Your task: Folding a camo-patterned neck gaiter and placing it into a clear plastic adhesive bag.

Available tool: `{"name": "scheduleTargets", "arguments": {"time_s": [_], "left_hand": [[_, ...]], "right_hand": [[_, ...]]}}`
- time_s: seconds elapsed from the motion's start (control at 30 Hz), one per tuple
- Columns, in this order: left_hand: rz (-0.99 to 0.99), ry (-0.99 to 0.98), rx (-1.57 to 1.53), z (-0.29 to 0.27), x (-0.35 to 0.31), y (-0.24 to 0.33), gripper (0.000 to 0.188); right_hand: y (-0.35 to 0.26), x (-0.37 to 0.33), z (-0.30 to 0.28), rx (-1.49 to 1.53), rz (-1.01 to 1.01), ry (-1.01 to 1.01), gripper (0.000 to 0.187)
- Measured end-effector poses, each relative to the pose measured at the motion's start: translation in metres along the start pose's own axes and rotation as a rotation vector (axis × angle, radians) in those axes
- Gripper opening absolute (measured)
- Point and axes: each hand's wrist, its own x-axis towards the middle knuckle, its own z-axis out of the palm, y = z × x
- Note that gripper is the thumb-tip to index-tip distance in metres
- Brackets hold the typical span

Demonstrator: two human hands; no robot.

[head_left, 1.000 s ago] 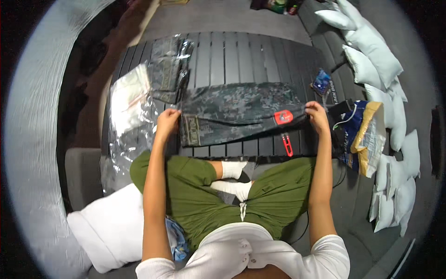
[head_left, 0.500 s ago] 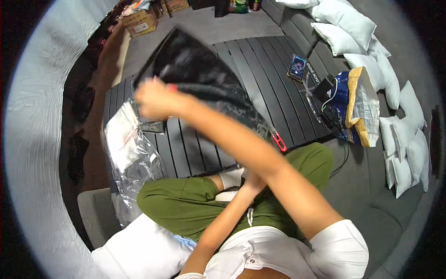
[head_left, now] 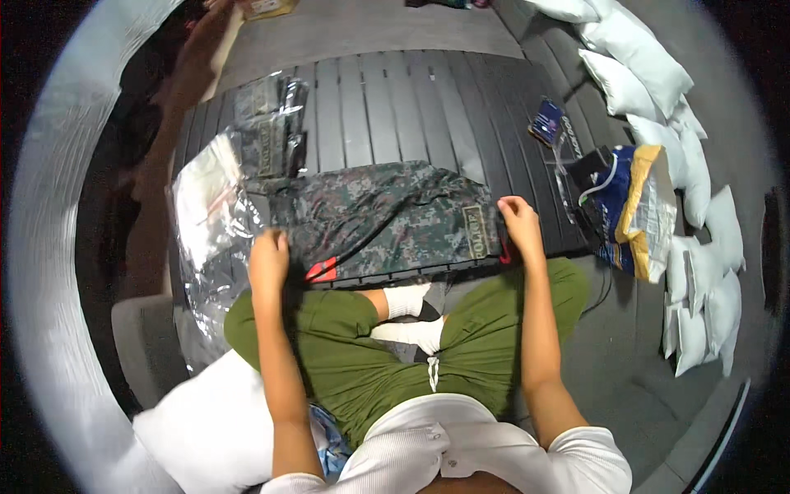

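A dark green camouflage fabric piece (head_left: 387, 214) lies spread across the black slatted table (head_left: 395, 90) in front of my crossed legs. It has a tan-framed patch near its right end and a red tab (head_left: 322, 270) at its lower left corner. My left hand (head_left: 270, 257) is closed at the left edge of the cloth, fingertips pinched together. At the opposite edge my right hand (head_left: 520, 224) pinches the cloth near the patch. Just below that hand shows part of a red tool (head_left: 504, 249), probably thread snips, largely hidden.
Clear plastic bags, one with white contents (head_left: 206, 202), lie at the table's left. Packaged camouflage pieces (head_left: 267, 136) sit behind them. A phone (head_left: 546, 122) and an open blue-and-yellow bag (head_left: 629, 214) are at the right. White pillows (head_left: 634, 49) line the sofa.
The cloth, lifted and dark side up before, now lies flat with its camouflage side showing. My right hand has moved from the far left to its right edge; my left hand has come to its left edge.
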Motion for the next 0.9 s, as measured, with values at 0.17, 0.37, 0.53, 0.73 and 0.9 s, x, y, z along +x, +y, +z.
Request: {"name": "scheduleTargets", "arguments": {"time_s": [0.17, 0.37, 0.53, 0.73, 0.9], "left_hand": [[0.038, -0.112, -0.037, 0.015, 0.036, -0.042, 0.024], [-0.332, -0.171, -0.180, 0.028, 0.036, -0.028, 0.026], [-0.302, -0.105, 0.171, 0.032, 0.041, -0.028, 0.035], [-0.302, -0.134, -0.048, 0.033, 0.044, -0.033, 0.029], [-0.341, -0.174, -0.505, 0.038, 0.054, -0.048, 0.027]], "right_hand": [[-0.017, 0.013, 0.010, -0.080, 0.123, -0.276, 0.036], [-0.003, 0.013, 0.018, -0.110, 0.086, -0.254, 0.030], [0.007, 0.018, 0.015, 0.247, 0.234, -0.259, 0.013], [0.022, 0.033, -0.015, 0.768, 0.328, -0.189, 0.010], [0.020, 0.036, -0.016, 0.869, 0.344, -0.285, 0.010]]}}
